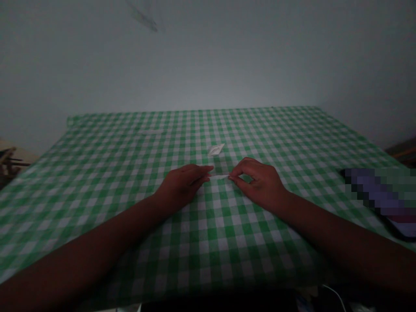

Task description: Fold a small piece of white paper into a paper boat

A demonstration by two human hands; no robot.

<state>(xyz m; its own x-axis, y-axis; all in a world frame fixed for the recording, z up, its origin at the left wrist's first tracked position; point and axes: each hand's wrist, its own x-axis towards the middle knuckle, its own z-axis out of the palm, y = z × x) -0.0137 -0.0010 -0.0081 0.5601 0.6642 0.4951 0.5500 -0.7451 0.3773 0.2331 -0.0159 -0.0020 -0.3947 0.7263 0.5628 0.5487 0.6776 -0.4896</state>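
A thin white strip of paper lies on the green-and-white checked tablecloth between my two hands. My left hand rests flat on the cloth, fingers stretched together, their tips touching the strip's left end. My right hand is curled, thumb and forefinger pinching the strip's right end. A small folded white paper piece lies just beyond the hands, touching neither.
A phone, partly blurred out, lies at the table's right edge. A bare pale wall stands behind the table. Dark furniture shows at far left, and a white cable at the near edge.
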